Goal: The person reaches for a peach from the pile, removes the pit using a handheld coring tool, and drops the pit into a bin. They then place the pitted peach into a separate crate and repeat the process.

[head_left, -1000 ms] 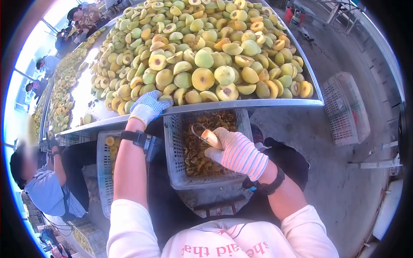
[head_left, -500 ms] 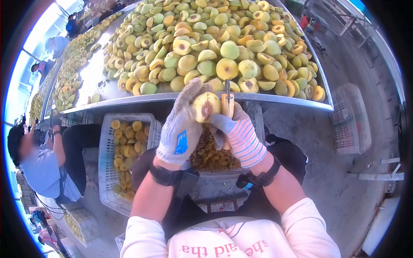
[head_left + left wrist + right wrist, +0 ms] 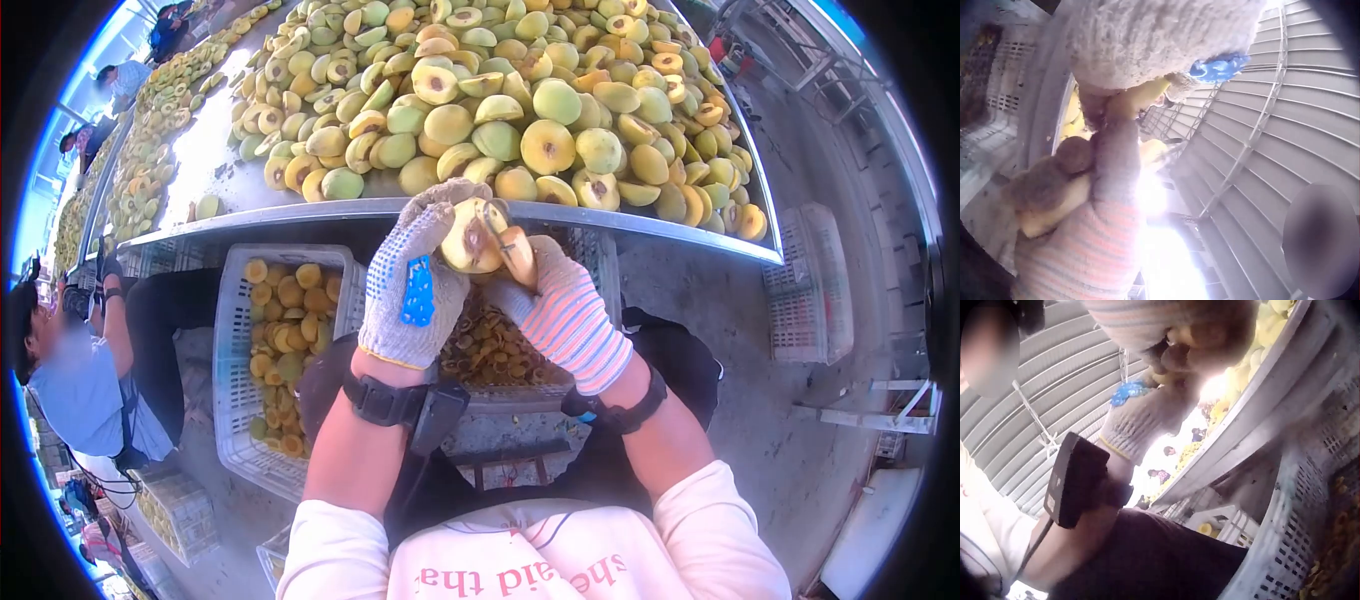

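In the head view my gloved left hand holds a peach half, its cut face with the brown pit hollow turned toward my right hand. My right hand, in a striped glove, grips the wooden handle of a pitting tool. Its curved metal loop lies at the cut face of the half. From the left wrist, the left glove shows above the striped right glove, with the pale handle between the right fingers. The right wrist view shows both gloves close together, the fruit mostly hidden.
A metal table bears a large heap of peach halves. Under my hands a crate holds brownish scraps. Left of it stands a white crate of peach halves. Another person sits at the left.
My left hand has come from the table's edge with a peach half to meet my right hand. Since half a second ago, the tool has tilted and its loop has moved onto the cut face.
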